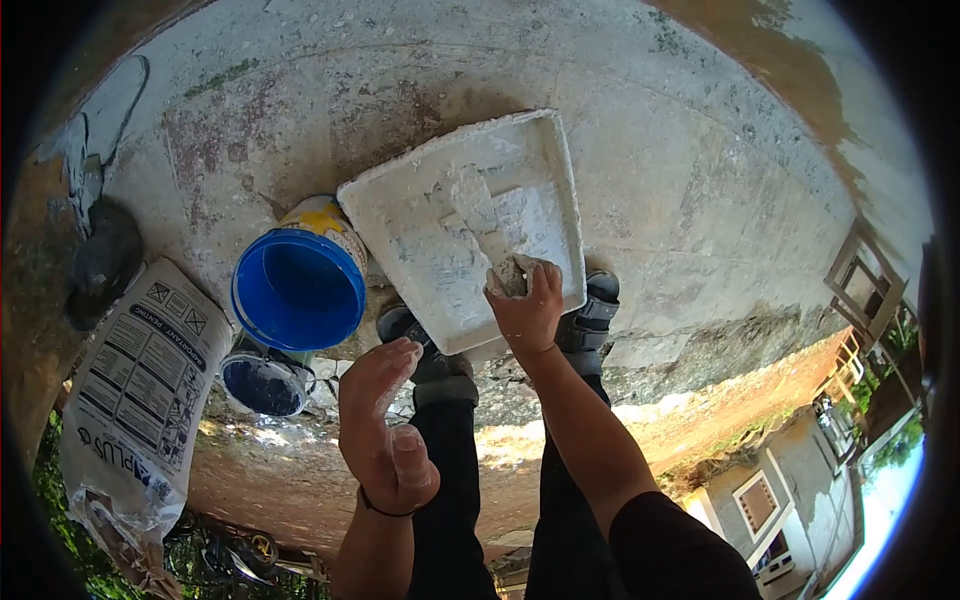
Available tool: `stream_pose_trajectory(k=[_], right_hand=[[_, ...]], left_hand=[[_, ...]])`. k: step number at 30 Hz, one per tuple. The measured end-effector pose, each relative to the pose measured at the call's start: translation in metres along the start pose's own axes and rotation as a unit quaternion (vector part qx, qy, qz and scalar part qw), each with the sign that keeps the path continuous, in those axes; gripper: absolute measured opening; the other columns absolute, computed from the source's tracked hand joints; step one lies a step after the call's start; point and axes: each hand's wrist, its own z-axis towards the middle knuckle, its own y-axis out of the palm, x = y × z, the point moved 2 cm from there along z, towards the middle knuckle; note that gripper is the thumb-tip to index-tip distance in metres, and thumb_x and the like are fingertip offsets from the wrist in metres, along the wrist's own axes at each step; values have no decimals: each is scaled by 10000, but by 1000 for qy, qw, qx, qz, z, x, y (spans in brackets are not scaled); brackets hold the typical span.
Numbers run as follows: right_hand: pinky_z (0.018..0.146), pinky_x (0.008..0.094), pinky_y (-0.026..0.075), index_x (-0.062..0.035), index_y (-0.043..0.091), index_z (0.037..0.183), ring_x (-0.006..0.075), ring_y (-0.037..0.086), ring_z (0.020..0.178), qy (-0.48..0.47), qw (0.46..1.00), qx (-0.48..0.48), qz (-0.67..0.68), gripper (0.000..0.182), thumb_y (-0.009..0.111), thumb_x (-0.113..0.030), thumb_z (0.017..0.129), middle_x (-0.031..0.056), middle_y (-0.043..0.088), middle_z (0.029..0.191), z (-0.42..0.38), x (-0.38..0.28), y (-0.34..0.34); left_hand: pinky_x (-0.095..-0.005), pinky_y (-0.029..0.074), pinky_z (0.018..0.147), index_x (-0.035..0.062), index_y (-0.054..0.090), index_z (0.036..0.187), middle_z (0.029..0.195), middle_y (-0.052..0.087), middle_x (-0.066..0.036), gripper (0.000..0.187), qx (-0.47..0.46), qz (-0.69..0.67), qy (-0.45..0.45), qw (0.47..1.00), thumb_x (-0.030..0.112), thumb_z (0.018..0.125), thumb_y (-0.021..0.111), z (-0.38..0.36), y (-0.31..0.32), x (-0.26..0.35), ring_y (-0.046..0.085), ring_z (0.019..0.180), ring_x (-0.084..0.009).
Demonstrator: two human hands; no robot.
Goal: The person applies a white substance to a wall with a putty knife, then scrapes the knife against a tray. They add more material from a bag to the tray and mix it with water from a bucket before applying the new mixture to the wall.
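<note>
A lump of grey paste (512,276) sits in the right hand (528,305), at the near edge of the white tray (545,150). The fingers of that hand are curled shut around the lump, and it is wet and sticky. The tray lies on the concrete floor (700,200), smeared all over with the same white paste. The tray's near edge rests by the person's dark shoes (590,320). The left hand (385,430) hangs in the air above the knees, fingers loosely open and holding nothing; it is dusty white. It looks like the paste is being scooped or mixed by hand, so the next move would need a firm squeeze so the lump does not drop. Just left of the tray stands a blue bucket (300,285), with a smaller blue tub (263,383) near it. Farther left lies a white sack (135,400) with black printing; I can read "PLUS" on it, and the rest is too small.
</note>
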Motion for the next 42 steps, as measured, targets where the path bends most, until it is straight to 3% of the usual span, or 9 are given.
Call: stream_pose_trajectory(k=[2,4,13,25,27,34,36,37,42], right_hand=[[725,414,431,15,549,833,338,496,809,-13,1000,1,5,401,749,-121,513,142,523,836,-2,3,3],[724,414,431,14,547,824,339,495,806,-15,1000,-1,4,392,748,-122,516,143,522,834,-3,6,5],[724,424,428,16,546,808,347,495,793,-27,1000,4,-4,360,734,-120,533,154,523,830,-3,9,10],[720,434,431,24,539,781,363,501,811,-73,996,-16,-40,362,752,-135,536,169,528,824,11,5,18],[721,429,434,22,545,785,365,503,813,2,998,-30,-61,372,760,-139,528,171,532,824,16,6,16],[738,436,428,24,545,803,367,495,812,-27,996,-56,-59,357,733,-143,550,178,526,819,15,4,14],[747,428,430,30,551,819,362,497,829,74,995,-47,-44,395,754,-152,533,173,530,833,17,6,9],[759,420,430,29,551,820,358,498,853,35,996,-55,-59,417,771,-159,520,170,535,853,18,4,8],[753,421,436,30,562,813,362,508,850,57,994,-52,-80,422,779,-173,513,170,545,856,24,7,5]], left_hand=[[-361,427,747,-50,474,1133,1109,519,-210,482,3,2,7,1000,339,916,293,5,1,2,519,963,-267],[-415,417,867,-70,493,1087,1034,562,-231,468,19,-31,-6,999,345,891,402,11,1,5,531,1005,-334],[-426,417,866,-75,487,1089,1058,545,-238,380,31,-38,29,998,202,829,471,26,-2,5,529,998,-339],[-417,419,873,-69,486,1087,1065,544,-226,357,40,-22,4,999,186,839,473,11,-8,3,526,1005,-334],[-414,421,873,-69,485,1089,1065,544,-225,356,43,-20,-4,999,187,842,471,8,-11,4,527,1004,-331],[-396,431,872,-71,477,1093,1079,527,-226,343,50,-20,-24,998,169,848,469,3,-17,5,522,1016,-321],[-396,433,869,-71,477,1093,1077,528,-226,341,41,-3,-16,999,167,849,470,0,-22,3,522,1016,-321],[-395,435,866,-71,477,1093,1076,529,-225,338,32,15,-5,999,165,850,470,0,-23,2,522,1017,-322],[-396,433,858,-65,487,1088,1060,549,-219,337,58,-17,-20,998,175,852,480,-3,-24,4,526,1009,-324]])
